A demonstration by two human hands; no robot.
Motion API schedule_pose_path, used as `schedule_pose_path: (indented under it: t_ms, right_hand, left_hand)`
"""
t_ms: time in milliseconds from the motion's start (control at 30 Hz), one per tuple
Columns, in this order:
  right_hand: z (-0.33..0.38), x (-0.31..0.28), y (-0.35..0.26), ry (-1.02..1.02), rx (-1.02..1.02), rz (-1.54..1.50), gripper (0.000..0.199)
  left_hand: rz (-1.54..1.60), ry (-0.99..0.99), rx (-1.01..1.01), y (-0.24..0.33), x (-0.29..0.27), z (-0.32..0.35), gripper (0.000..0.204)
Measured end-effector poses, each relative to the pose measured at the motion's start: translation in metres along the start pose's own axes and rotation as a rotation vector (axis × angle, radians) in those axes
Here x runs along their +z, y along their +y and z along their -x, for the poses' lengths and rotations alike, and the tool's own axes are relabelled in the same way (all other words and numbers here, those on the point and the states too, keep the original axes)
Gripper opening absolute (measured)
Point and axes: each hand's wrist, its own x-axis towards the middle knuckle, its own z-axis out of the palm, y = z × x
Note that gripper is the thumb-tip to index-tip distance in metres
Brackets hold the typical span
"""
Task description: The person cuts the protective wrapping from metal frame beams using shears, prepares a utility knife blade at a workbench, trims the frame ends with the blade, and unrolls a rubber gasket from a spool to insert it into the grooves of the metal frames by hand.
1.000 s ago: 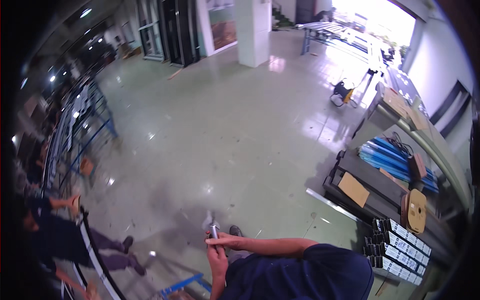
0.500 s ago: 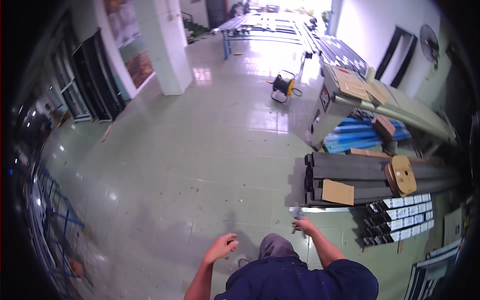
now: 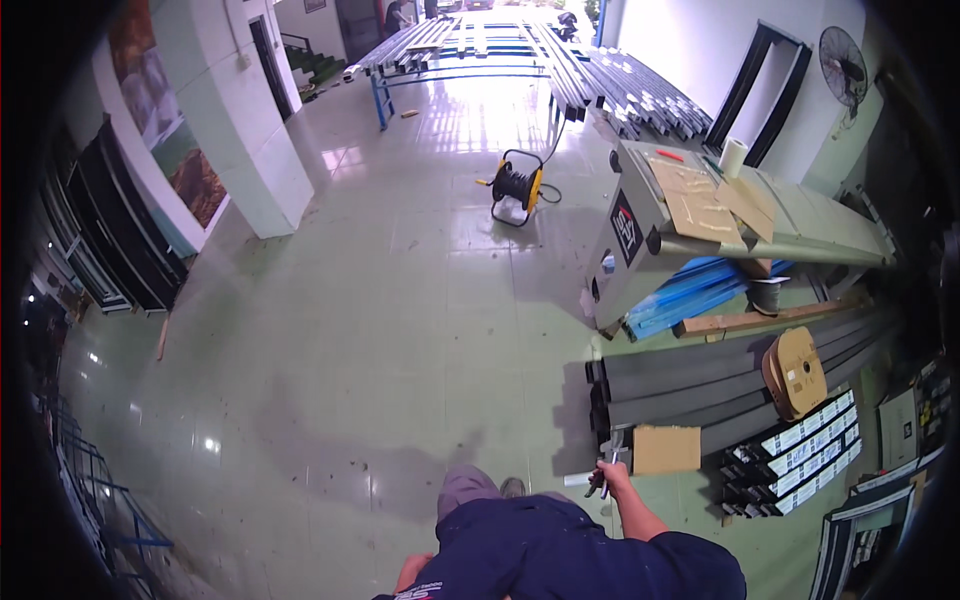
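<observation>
My right hand (image 3: 613, 475) is closed around a grey metal hand tool with two handles, which looks like pliers (image 3: 615, 456); its exact kind is too small to make out. The tool's upper end overlaps the near end of long dark grey profiles (image 3: 690, 377) lying on the floor. Beside it, a flat piece of brown cardboard (image 3: 667, 450) rests on them. Only a bit of skin of my left arm or hand (image 3: 412, 572) shows at my left side, with the fingers hidden behind my dark blue shirt.
Black-and-white wrapped profiles (image 3: 800, 455) and a cardboard reel (image 3: 797, 373) are at the right. Beyond stands a long grey machine (image 3: 625, 235), with blue-wrapped lengths (image 3: 690, 293) below. A cable reel (image 3: 514, 188) stands ahead, before a metal-laden rack (image 3: 460, 70). A pillar (image 3: 225, 120) rises at left.
My view has shifted forward and turned slightly right. My left hand has dropped back beside my body, its fingers now hidden. My right hand still grips the tool, now beside the cardboard.
</observation>
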Motion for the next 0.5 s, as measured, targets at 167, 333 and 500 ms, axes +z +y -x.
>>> schedule_pose_path:
  t_ms: [167, 333, 500]
  right_hand:
    - [-0.068, 0.080, -0.135, -0.056, -0.070, 0.064, 0.019]
    - [-0.132, 0.141, -0.241, -0.011, -0.132, 0.034, 0.018]
    - [-0.186, 0.180, -0.344, 0.067, -0.218, -0.024, 0.017]
  left_hand:
    - [-0.324, -0.017, 0.039, 0.154, 0.073, -0.028, 0.026]
    - [-0.424, 0.034, 0.131, 0.390, 0.134, -0.071, 0.025]
    - [-0.389, -0.079, 0.547, 0.689, 0.244, -0.088, 0.018]
